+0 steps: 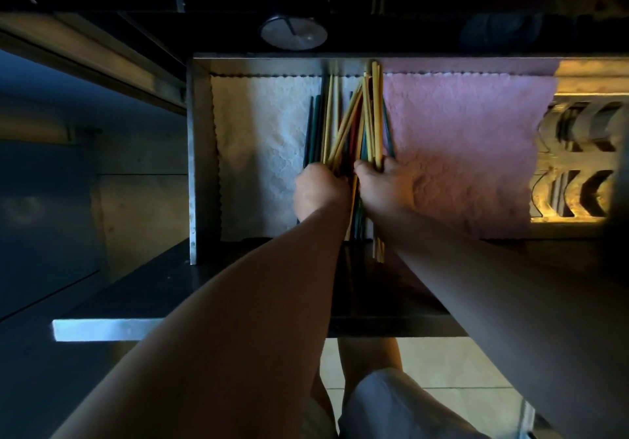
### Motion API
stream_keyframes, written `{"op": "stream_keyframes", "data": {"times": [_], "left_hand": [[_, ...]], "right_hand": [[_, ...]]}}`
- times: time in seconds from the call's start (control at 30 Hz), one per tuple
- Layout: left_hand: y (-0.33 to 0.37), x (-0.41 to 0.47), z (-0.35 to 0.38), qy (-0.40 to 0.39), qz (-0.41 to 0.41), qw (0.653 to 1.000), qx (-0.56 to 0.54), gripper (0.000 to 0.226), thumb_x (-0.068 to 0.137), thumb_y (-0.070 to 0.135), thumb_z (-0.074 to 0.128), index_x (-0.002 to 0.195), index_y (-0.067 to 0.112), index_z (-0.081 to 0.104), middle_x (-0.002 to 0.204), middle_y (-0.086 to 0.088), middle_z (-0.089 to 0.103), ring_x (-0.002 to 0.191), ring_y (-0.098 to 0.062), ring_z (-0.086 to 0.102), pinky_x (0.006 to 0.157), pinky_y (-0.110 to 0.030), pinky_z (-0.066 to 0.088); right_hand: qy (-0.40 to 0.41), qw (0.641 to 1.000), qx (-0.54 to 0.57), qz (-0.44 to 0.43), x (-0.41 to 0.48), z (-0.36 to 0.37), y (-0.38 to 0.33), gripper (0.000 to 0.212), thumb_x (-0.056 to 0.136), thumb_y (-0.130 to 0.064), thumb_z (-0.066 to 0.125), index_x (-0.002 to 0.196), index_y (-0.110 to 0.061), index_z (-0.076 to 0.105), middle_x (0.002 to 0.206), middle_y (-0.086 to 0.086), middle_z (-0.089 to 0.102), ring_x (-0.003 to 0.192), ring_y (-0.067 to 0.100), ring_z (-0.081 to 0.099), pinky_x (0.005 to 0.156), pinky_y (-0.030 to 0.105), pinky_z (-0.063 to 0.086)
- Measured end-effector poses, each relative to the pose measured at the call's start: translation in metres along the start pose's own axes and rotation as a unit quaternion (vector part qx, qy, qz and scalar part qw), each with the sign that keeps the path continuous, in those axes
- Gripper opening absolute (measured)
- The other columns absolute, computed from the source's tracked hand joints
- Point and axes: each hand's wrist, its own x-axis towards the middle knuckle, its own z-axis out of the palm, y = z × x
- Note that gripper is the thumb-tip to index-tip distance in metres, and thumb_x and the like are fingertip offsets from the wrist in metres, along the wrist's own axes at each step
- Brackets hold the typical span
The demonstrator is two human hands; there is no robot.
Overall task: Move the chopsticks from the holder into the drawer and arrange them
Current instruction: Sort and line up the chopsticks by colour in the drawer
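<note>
Am seeing left hand (321, 191) and right hand (385, 189) both gripping chopsticks (343, 122) near their near ends. Bundle is fanning away from grip, lying inside drawer (200, 132). Sticks showing yellow, green, red, crossing untidily.

An open metal drawer (199, 153) is seen from above; it is lined with a white lace cloth (258, 139) on the left and a pink lace cloth (469, 139) on the right; a loose bundle of chopsticks (343, 122), yellow, green and dark, is fanned out where the cloths meet; the bundle is gripped by the left hand (320, 192) and the right hand (384, 188), held side by side; a dark cylindrical container (293, 32) is seen beyond the drawer's far wall.
</note>
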Motion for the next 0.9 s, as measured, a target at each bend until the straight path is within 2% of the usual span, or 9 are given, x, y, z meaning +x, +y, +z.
{"op": "stream_keyframes", "data": {"times": [0.17,0.27,0.33,0.4,0.47,0.53,0.6,0.73,0.9], "left_hand": [[0.002,-0.003,-0.002,0.004,-0.012,0.999,-0.035,0.029,0.085,0.034,0.062,0.096,0.008,0.067,0.086,-0.010,0.063,0.081,-0.029,0.062,0.065,-0.032,0.047],[-0.002,-0.002,-0.014,0.002,0.011,0.999,-0.038,0.028,0.086,0.033,0.058,0.098,0.009,0.067,0.082,-0.008,0.060,0.076,-0.026,0.057,0.066,-0.029,0.042],[-0.007,-0.001,-0.026,-0.021,0.038,0.999,-0.023,0.023,0.087,0.031,0.054,0.096,0.012,0.064,0.081,-0.006,0.059,0.076,-0.025,0.055,0.066,-0.028,0.039],[-0.014,0.002,-0.036,-0.043,0.054,0.998,-0.014,0.027,0.089,0.032,0.051,0.098,0.011,0.064,0.088,-0.010,0.064,0.083,-0.030,0.061,0.067,-0.028,0.040],[-0.022,0.006,-0.044,-0.049,0.051,0.997,-0.026,0.030,0.091,0.033,0.050,0.104,0.009,0.064,0.097,-0.016,0.068,0.092,-0.034,0.064,0.071,-0.031,0.047],[-0.029,0.009,-0.052,-0.060,0.035,0.995,-0.068,0.028,0.093,0.028,0.049,0.108,0.007,0.060,0.101,-0.019,0.067,0.093,-0.037,0.066,0.080,-0.042,0.056],[-0.035,0.011,-0.059,-0.078,0.006,0.989,-0.128,0.021,0.093,0.021,0.048,0.106,0.007,0.057,0.099,-0.020,0.067,0.085,-0.038,0.068,0.074,-0.050,0.059],[-0.045,0.014,-0.065,-0.075,-0.052,0.970,-0.226,0.010,0.094,0.015,0.047,0.089,0.017,0.055,0.079,-0.006,0.064,0.055,-0.017,0.058,0.045,-0.026,0.047],[-0.048,0.020,-0.060,-0.061,-0.093,0.967,-0.230,0.012,0.092,0.017,0.047,0.093,0.020,0.059,0.093,-0.010,0.070,0.078,-0.024,0.070,0.068,-0.037,0.060]], "right_hand": [[0.013,1.000,0.006,0.003,0.002,-0.005,0.004,0.023,0.086,-0.036,0.061,0.091,-0.013,0.065,0.075,0.000,0.058,0.069,0.020,0.060,0.056,0.018,0.035],[-0.001,1.000,-0.005,0.009,0.003,-0.004,0.003,0.036,0.086,-0.040,0.060,0.107,-0.011,0.064,0.097,0.010,0.066,0.094,0.029,0.064,0.081,0.028,0.049],[-0.012,1.000,-0.004,0.011,0.001,-0.002,0.002,0.049,0.084,-0.045,0.059,0.120,-0.013,0.060,0.118,0.013,0.064,0.112,0.032,0.059,0.100,0.032,0.043],[-0.018,1.000,0.000,0.006,-0.001,0.003,-0.001,0.049,0.084,-0.044,0.063,0.120,-0.012,0.060,0.128,0.010,0.059,0.116,0.029,0.057,0.092,0.015,0.034],[-0.033,0.999,0.005,-0.004,-0.001,0.012,-0.005,0.038,0.083,-0.041,0.066,0.107,-0.013,0.062,0.133,0.012,0.056,0.114,0.028,0.058,0.089,0.016,0.036],[-0.066,0.998,0.016,0.008,-0.002,0.021,-0.008,0.043,0.082,-0.040,0.067,0.112,-0.009,0.064,0.126,0.013,0.060,0.108,0.028,0.060,0.093,0.027,0.047],[-0.065,0.998,-0.021,0.012,-0.001,0.028,-0.007,0.038,0.080,-0.041,0.067,0.105,-0.012,0.067,0.104,0.006,0.063,0.093,0.022,0.060,0.079,0.022,0.045],[-0.017,0.998,-0.059,0.003,0.000,0.038,-0.004,0.030,0.078,-0.035,0.070,0.066,-0.012,0.056,0.063,-0.005,0.048,0.058,0.013,0.047,0.053,0.021,0.033],[0.016,0.993,-0.115,-0.024,0.001,0.051,-0.008,0.040,0.075,-0.039,0.072,0.097,-0.006,0.068,0.100,0.014,0.069,0.105,0.028,0.060,0.076,0.021,0.039]]}}
